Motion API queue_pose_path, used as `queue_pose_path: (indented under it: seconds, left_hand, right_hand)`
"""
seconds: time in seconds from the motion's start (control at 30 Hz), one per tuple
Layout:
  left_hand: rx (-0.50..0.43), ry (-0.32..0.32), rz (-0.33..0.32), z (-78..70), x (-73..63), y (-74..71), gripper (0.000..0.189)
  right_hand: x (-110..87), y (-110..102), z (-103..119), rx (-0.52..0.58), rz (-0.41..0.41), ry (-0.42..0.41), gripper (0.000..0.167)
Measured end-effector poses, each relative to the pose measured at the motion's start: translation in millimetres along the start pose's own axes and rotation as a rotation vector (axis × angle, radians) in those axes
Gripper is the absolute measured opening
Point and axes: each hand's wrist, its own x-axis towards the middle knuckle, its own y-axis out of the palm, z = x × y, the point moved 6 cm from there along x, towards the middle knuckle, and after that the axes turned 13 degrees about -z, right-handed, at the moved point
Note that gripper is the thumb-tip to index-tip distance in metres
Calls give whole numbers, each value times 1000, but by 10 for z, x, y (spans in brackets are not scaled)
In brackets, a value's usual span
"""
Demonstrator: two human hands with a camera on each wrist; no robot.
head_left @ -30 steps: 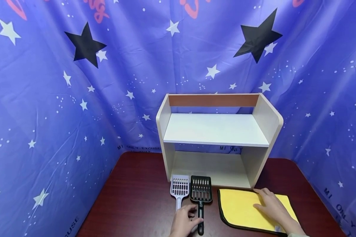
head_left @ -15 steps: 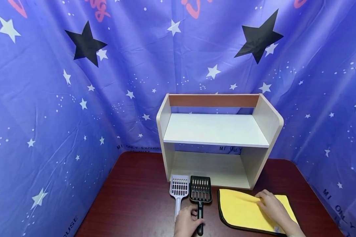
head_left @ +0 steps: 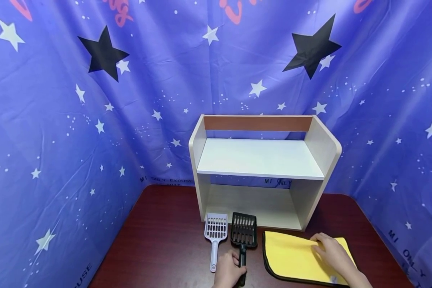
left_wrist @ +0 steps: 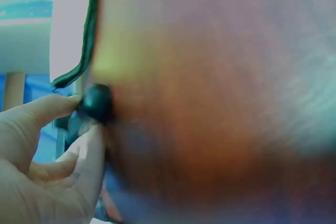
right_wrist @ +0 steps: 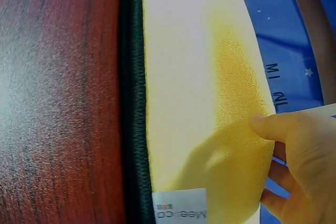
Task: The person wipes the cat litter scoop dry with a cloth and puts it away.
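Since the earlier frame, the black scoop (head_left: 243, 241) has been tilted slightly at its head, and the gap between it and the grey scoop (head_left: 215, 239) has been widened a little. Its handle is grasped near the end by the left hand (head_left: 227, 269); in the left wrist view, the dark knob is pinched between thumb and fingers, so little opening is left in that grip. Whether the scoop is lifted off the tabletop (head_left: 155, 240) cannot be told.

To its right, the folded yellow cloth (head_left: 291, 256) is held at its far edge by the right hand (head_left: 333, 253). The thumb is laid on top and the fingers are tucked behind, so that grip is also closed, on fabric.

By judgement, only an early stage has been reached: two things are grasped, but neither has been carried away from the tabletop area. The grey scoop is left unheld, just beside the left hand. Behind them all, a two-level shelf (head_left: 261, 158) is backed by a blue starry curtain (head_left: 65, 120).
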Motion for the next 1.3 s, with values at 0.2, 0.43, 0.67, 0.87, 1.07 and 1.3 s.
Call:
queue_pose_path:
  seconds: [0.2, 0.43, 0.67, 0.87, 1.07, 1.3]
  left_hand:
    - [-160, -51, 47, 15, 47, -88, 27]
    - [-516, -207, 151, 57, 70, -83, 22]
    - [-695, -333, 243, 139, 97, -155, 27]
    - [-749, -362, 284, 189, 119, -293, 31]
    - [-802, -381, 311, 227, 120, -390, 32]
    - [-847, -383, 350, 228, 142, -494, 37]
  right_hand:
    - [1, -175, 62, 65, -139, -72, 20]
    - [40, -364, 182, 269, -187, -69, 19]
    - [53, -466, 344, 421, -184, -70, 16]
    - [65, -574, 524, 605, -283, -134, 22]
    - [111, -702, 645, 651, -363, -185, 31]
    - [174, -746, 761, 715, -346, -209, 28]
